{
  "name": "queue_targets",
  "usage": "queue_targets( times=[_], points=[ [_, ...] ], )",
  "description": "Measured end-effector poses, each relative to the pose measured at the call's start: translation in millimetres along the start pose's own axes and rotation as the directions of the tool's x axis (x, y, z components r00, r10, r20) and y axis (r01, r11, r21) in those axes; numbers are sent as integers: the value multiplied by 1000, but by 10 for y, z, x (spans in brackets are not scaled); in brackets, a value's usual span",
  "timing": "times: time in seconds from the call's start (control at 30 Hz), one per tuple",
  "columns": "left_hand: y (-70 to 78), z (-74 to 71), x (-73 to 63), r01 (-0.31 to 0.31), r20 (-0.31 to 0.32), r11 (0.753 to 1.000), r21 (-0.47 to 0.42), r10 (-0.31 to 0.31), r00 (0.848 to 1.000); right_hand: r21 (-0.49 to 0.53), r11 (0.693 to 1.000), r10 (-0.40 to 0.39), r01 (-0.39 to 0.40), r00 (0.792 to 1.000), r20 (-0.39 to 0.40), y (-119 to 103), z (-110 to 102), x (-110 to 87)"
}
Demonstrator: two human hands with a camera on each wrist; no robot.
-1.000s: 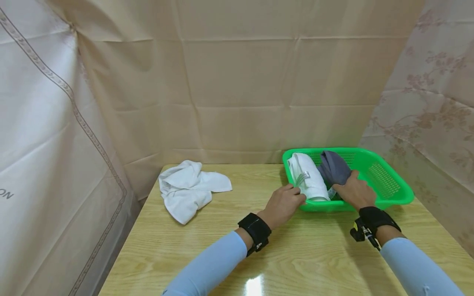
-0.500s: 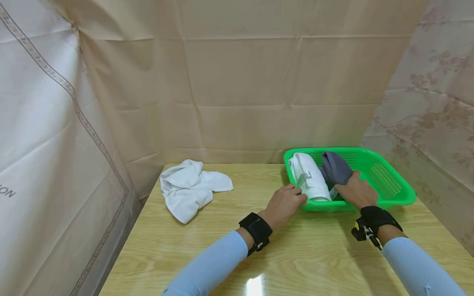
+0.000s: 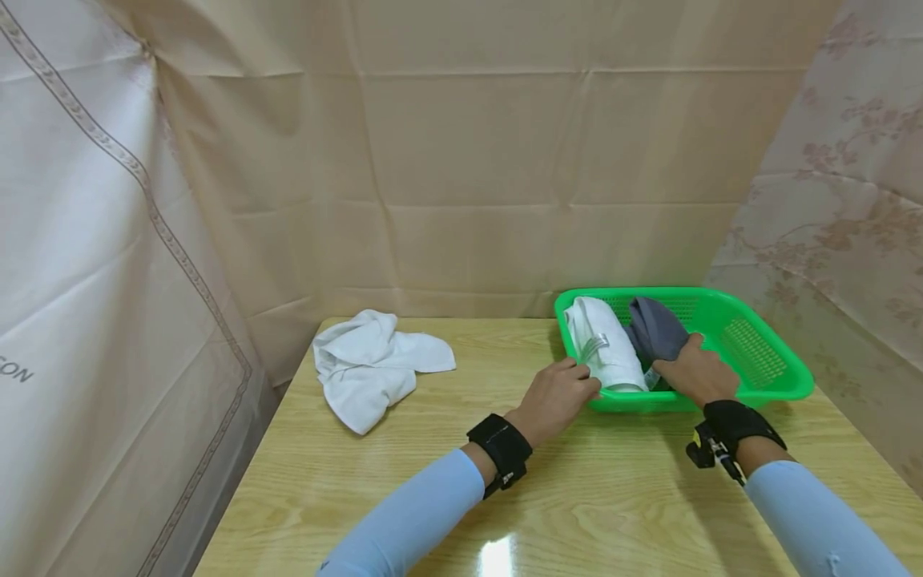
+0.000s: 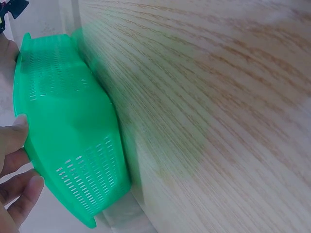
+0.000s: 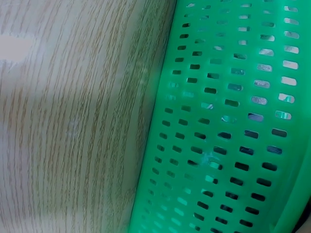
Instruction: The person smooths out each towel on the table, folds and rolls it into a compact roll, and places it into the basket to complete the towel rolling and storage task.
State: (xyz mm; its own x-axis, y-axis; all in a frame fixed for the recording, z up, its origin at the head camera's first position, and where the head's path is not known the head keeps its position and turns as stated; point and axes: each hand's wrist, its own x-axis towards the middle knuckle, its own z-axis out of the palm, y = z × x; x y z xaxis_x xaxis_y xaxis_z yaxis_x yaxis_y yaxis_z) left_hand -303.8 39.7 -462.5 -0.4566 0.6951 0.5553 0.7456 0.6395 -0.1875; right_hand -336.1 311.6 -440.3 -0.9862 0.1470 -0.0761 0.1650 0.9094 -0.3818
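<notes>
A green plastic basket (image 3: 764,336) stands at the back right of the table. Inside it, on the left, lies a rolled white towel (image 3: 606,340) with a tag. Beside that roll is a folded dark grey cloth (image 3: 652,324), whose near end my right hand (image 3: 698,373) grips over the front rim. My left hand (image 3: 554,401) holds the basket's rim at the front left corner, with fingertips (image 4: 35,183) right at the edge in the left wrist view. In the right wrist view the basket's slotted wall (image 5: 218,121) fills the right side, with the hand out of frame.
A crumpled white cloth (image 3: 375,369) lies at the back left of the wooden table (image 3: 404,497). Beige fabric (image 3: 461,176) hangs behind the table, and patterned fabric (image 3: 836,240) hangs close along the right. White fabric (image 3: 86,320) hangs on the left.
</notes>
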Motion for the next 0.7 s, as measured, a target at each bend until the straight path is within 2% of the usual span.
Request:
queue_targets(
  times=[0.3,0.7],
  points=[
    [-1,-19,6,-6,-3,1000,-6,6,1000,-20,1000,-23,23,1000,7,-12,-16,-12],
    [-10,-18,-2,-17,-11,1000,-13,17,1000,-51,999,-17,20,998,68,-12,-26,10]
  ],
)
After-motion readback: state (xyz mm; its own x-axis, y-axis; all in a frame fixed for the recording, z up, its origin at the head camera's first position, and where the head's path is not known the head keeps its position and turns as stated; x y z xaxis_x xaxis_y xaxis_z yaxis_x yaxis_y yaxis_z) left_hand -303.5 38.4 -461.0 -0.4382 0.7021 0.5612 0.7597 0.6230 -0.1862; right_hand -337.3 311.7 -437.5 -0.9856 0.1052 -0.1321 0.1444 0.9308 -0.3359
